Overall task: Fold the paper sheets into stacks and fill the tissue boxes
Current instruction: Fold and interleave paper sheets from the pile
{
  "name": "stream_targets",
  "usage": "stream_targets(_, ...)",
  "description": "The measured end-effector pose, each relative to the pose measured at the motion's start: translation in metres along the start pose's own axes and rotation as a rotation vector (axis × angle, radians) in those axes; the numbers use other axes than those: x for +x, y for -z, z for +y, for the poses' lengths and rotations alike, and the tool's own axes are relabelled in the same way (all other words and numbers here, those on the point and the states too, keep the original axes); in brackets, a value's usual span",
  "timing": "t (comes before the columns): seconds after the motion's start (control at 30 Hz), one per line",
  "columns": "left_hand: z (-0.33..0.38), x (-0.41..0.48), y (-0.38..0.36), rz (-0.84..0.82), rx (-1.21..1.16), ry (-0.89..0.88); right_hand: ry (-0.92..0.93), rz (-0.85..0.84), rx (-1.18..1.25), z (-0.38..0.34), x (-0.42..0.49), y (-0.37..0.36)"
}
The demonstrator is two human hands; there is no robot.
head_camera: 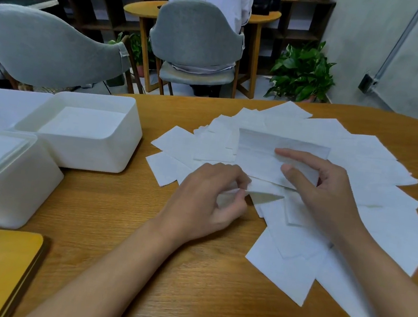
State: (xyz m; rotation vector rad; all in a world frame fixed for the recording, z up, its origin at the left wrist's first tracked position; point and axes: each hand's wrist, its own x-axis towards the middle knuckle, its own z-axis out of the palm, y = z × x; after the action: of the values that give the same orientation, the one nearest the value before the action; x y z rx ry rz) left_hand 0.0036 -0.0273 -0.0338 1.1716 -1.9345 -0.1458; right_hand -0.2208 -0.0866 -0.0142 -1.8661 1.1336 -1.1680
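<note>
While the left hand (205, 200) pinched a sheet corner (259, 191) and the fingers (300, 156) of the right hand (327, 194) gripped the half-folded sheet (260, 156) atop the pile (375, 165) at frame centre, squaring edges before creasing seemed the wise course.

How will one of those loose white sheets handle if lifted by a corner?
Probably floppy: the sheet pinched by the left hand bends up at its corner. Likely very light, being so thin. Overlapping sheets may drag along.
</note>
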Motion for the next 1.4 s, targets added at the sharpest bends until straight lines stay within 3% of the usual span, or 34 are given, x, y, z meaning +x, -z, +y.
stream_targets(0.17,0.008,0.003,0.003,0.187,-0.083,0.021,0.12,-0.155,-0.076,-0.005,-0.007,-0.002)
stream_targets(0.3,0.012,0.007,0.01,0.328,-0.206,0.1,0.08,-0.115,-0.039,-0.003,-0.01,-0.009)
stream_targets(0.43,0.011,0.011,0.011,0.269,-0.408,0.333,-0.044,-0.074,0.177,-0.009,-0.01,-0.008)
stream_targets(0.63,0.013,0.015,0.009,0.268,-0.63,0.54,-0.154,-0.076,0.26,-0.016,-0.009,-0.007)
stream_targets(0.8,0.02,0.015,0.008,0.255,-0.755,0.664,-0.138,-0.085,0.285,-0.017,-0.009,-0.012)
stream_targets(0.97,0.02,0.014,0.007,0.27,-0.75,0.7,-0.083,-0.087,0.273,-0.015,-0.01,-0.014)
stream_targets(1.1,0.014,0.013,0.005,0.288,-0.513,0.653,-0.093,-0.093,0.397,-0.019,-0.009,-0.01)
stream_targets(1.27,0.018,0.016,0.012,0.185,-0.823,0.7,-0.112,-0.152,0.452,-0.019,-0.007,-0.006)
stream_targets(1.4,0.016,0.015,0.011,0.253,-0.748,0.623,-0.044,-0.245,0.233,-0.012,-0.006,-0.005)
